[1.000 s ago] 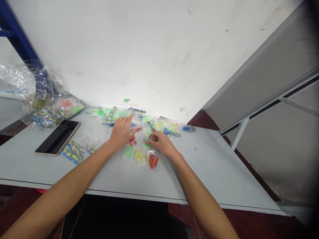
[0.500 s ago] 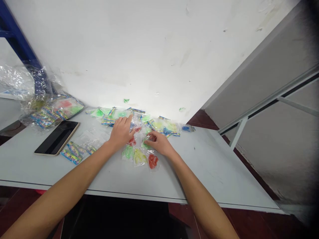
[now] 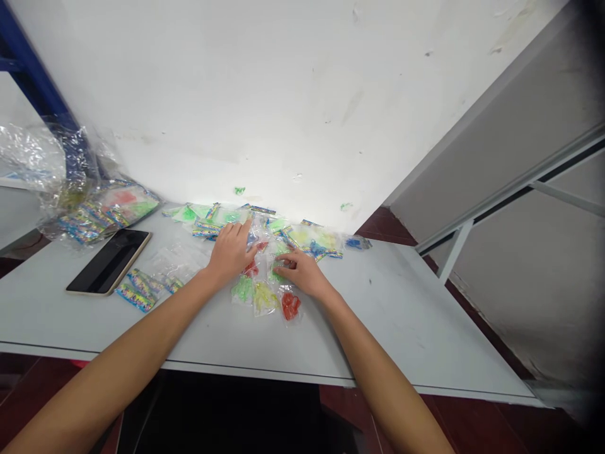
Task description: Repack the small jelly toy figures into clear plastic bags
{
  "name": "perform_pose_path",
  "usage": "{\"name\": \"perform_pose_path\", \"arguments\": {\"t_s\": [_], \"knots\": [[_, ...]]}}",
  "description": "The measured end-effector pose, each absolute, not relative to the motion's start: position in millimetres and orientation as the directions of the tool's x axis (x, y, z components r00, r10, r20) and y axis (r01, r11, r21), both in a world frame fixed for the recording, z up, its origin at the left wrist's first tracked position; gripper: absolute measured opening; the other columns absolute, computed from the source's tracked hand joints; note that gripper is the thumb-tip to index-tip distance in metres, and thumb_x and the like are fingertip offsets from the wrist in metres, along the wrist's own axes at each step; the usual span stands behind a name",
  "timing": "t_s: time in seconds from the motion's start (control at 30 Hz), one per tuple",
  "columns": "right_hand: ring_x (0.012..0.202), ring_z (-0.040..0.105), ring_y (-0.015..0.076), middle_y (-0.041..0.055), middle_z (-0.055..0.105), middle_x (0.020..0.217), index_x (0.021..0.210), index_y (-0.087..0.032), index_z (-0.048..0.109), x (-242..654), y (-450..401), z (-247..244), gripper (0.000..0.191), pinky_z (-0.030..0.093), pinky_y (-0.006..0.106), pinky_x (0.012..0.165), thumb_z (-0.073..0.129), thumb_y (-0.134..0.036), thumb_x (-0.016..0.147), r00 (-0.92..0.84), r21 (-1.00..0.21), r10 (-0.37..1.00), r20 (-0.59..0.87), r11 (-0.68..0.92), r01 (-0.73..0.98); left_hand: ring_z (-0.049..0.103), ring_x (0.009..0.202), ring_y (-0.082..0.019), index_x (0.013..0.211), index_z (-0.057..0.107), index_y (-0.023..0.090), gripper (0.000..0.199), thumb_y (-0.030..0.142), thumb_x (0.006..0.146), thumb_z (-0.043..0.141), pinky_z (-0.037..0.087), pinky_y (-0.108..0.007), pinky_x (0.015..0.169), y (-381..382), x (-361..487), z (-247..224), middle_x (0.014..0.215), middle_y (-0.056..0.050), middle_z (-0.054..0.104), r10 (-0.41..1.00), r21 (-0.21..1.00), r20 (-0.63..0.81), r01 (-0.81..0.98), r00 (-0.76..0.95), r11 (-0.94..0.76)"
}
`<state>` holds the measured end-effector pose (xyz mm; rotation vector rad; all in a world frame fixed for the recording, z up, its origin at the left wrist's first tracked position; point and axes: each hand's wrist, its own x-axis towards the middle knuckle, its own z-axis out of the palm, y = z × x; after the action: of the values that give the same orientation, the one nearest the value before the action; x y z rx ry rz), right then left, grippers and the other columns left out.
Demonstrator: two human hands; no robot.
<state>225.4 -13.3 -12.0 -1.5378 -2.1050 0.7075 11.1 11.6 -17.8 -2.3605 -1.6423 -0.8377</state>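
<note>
My left hand [image 3: 230, 253] lies over small clear packets with its fingers stretched out and the thumb apart. Close to its thumb is a packet with a red piece [image 3: 250, 269] inside. My right hand [image 3: 303, 272] rests on a packet with a green piece [image 3: 275, 276], thumb and bent fingers apart; its grip on that packet, if any, is partly hidden. Nearer me lie packets holding a green piece [image 3: 242, 289], a yellow piece [image 3: 265, 297] and a red piece [image 3: 290, 306]. Beyond my hands, several packets with printed strips [image 3: 321, 251] overlap along the wall.
A phone [image 3: 109, 261] lies on the grey table [image 3: 227, 340], left of my hands. Beside it are clear wrappers with printed strips [image 3: 137, 290]. A large clear bag [image 3: 127, 202] of packets sits further left. The white wall [image 3: 265, 94] rises behind the table.
My hands stay almost in the same place. The fingers of my right hand have shifted slightly over the green packet; the other packets look unmoved.
</note>
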Motion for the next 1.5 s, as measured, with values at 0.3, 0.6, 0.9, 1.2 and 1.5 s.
{"name": "perform_pose_path", "arguments": {"t_s": [0.3, 0.6, 0.9, 1.2, 1.5], "knots": [[0.089, 0.059, 0.0216, 0.0044, 0.061, 0.087, 0.098, -0.022, 0.074, 223, -15, -13, 0.026, 0.043, 0.031, 0.078, 0.066, -0.038, 0.079, -0.242, -0.619, 0.969, 0.042, 0.215, 0.755, 0.054, 0.097, -0.029, 0.136, 0.047, 0.012, 0.052, 0.032, 0.089, 0.053, 0.042, -0.04, 0.088, 14, 11, -21, 0.098, -0.011, 0.062, 0.805, 0.187, 0.544, 0.902, 0.236, -0.39], [0.075, 0.058, 0.018, 0.0015, 0.065, 0.082, 0.099, -0.021, 0.067, 216, -20, -9, 0.023, 0.041, 0.029, 0.067, 0.064, -0.031, 0.078, -0.189, -0.601, 0.982, 0.019, 0.163, 0.783, 0.053, 0.1, -0.029, 0.137, 0.046, 0.013, 0.052, 0.03, 0.089, 0.053, 0.042, -0.04, 0.09, 15, 11, -24, 0.104, -0.012, 0.061, 0.805, 0.195, 0.545, 0.898, 0.234, -0.393], [0.068, 0.056, 0.0161, -0.0011, 0.064, 0.074, 0.088, -0.02, 0.064, 215, -18, -7, 0.016, 0.037, 0.028, 0.061, 0.064, -0.03, 0.076, -0.152, -0.617, 0.987, -0.052, 0.088, 0.782, 0.053, 0.098, -0.029, 0.144, 0.036, 0.009, 0.063, 0.033, 0.089, 0.052, 0.041, -0.042, 0.091, 15, 12, -24, 0.103, -0.014, 0.059, 0.809, 0.221, 0.546, 0.893, 0.219, -0.391], [0.067, 0.052, 0.0158, -0.0014, 0.059, 0.072, 0.069, -0.021, 0.054, 213, -18, -8, 0.013, 0.034, 0.028, 0.059, 0.061, -0.031, 0.073, -0.132, -0.58, 0.991, 0.011, 0.114, 0.807, 0.051, 0.098, -0.028, 0.153, 0.014, 0.01, 0.077, 0.041, 0.092, 0.05, 0.04, -0.042, 0.091, 9, 19, -21, 0.105, -0.013, 0.058, 0.787, 0.266, 0.593, 0.883, 0.168, -0.388], [0.068, 0.053, 0.0158, -0.0013, 0.06, 0.07, 0.072, -0.02, 0.057, 213, -13, -9, 0.012, 0.034, 0.027, 0.059, 0.063, -0.031, 0.07, -0.13, -0.636, 0.989, -0.069, 0.057, 0.77, 0.05, 0.092, -0.026, 0.153, 0.016, 0.01, 0.077, 0.041, 0.092, 0.051, 0.04, -0.039, 0.087, 8, 23, -23, 0.101, -0.012, 0.058, 0.769, 0.262, 0.611, 0.869, 0.188, -0.421]]}}
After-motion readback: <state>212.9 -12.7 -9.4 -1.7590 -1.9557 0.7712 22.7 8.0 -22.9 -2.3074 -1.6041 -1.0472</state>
